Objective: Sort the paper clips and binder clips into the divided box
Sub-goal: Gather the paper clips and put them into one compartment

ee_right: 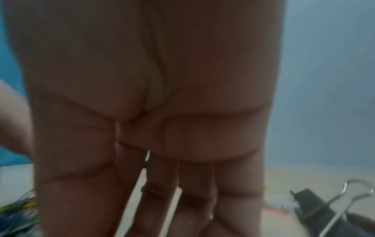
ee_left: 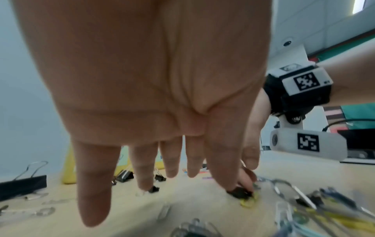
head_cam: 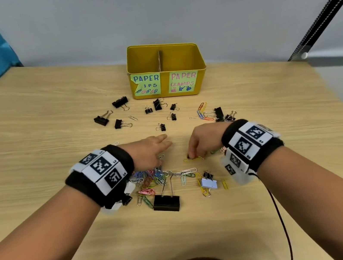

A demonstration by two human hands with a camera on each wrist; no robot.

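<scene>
Box: a yellow divided box [head_cam: 166, 69] sits at the far side of the table [head_cam: 30, 135], labelled "PAPER CLAMPS" on its right half.
Right hand: the right hand [head_cam: 205, 139], nearer than the box, pinches a small black binder clip [ee_left: 239, 192] lying on the table with curled fingertips.
Left hand: the left hand [head_cam: 147, 151] hovers beside it, fingers straight and slightly spread, holding nothing.
Paper clips: a coloured pile [head_cam: 151, 179] lies just nearer than the hands.
Binder clips: black ones [head_cam: 157, 105] are scattered between the hands and the box.

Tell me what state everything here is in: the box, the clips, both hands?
Divided box: open-topped, upright; floor hidden.
Large black binder clip: closed, handles raised.
Paper clip pile: loose, tangled.
Left hand: fingers straight, holding nothing.
Right hand: pinches a small black binder clip.
</scene>
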